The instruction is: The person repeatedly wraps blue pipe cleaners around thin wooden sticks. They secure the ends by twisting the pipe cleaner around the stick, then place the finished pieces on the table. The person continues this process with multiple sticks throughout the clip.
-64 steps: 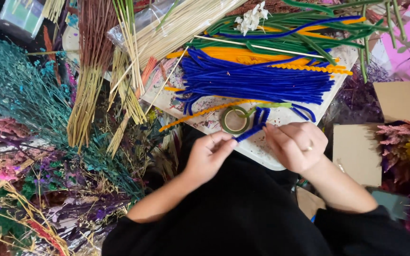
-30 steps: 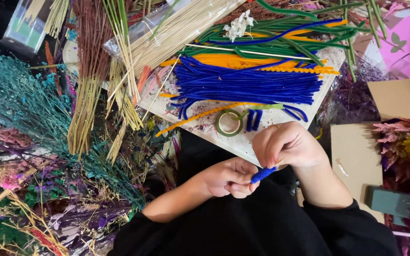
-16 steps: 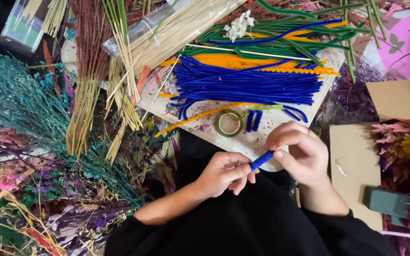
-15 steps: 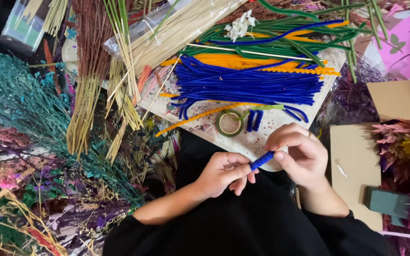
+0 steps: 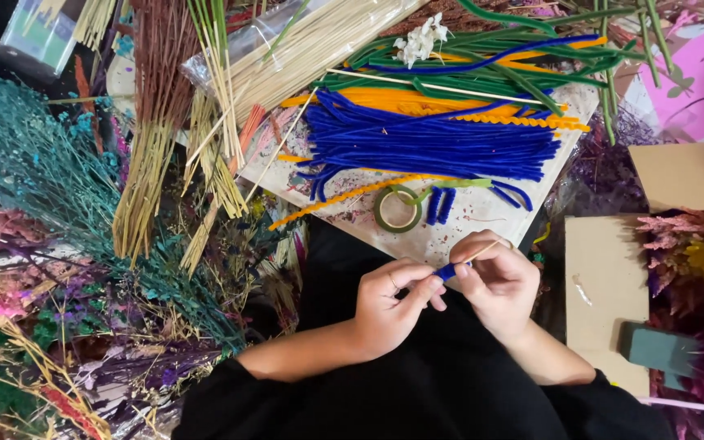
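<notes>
blue pipe cleaner piece [image 5: 447, 271] now pinched between both hands, just below the board's near edge, over the dark lap. vs half a sec back: barely any change, hands same spot, blue bit still bridging them; a thin pale stick [image 5: 482, 251] now shows poking up-right from the blue bit. vs 2 sec back: hands were up by the tape roll, now pulled in toward the body w/ the blue piece.

containers: not much in that line. clear plastic sleeve [image 5: 287, 41] top centre holds a bundle of pale straw stems. white board [image 5: 482, 216] on the counter carries a heap of blue pipe cleaners [image 5: 425, 143], orange ones [image 5: 401, 99] under them, green ones [image 5: 482, 49] behind, a green tape roll [image 5: 398, 209] near the front edge, two short blue pieces [image 5: 439, 205] just beside the roll.

left hand [image 5: 391, 305]: fingers curled, thumb and forefinger closed on the left end of the blue piece, ring on one finger. right hand [image 5: 499, 281]: fingers curled in, tips clamped on the right end where the stick comes out. both hands touching via the piece, tips nearly meeting.

around: teal dried foliage [image 5: 34, 155] at left, brown-and-tan grass bundle [image 5: 152, 122], brown cardboard [image 5: 605, 293] at right, pink dried flowers [image 5: 686, 244] beside it.
</notes>
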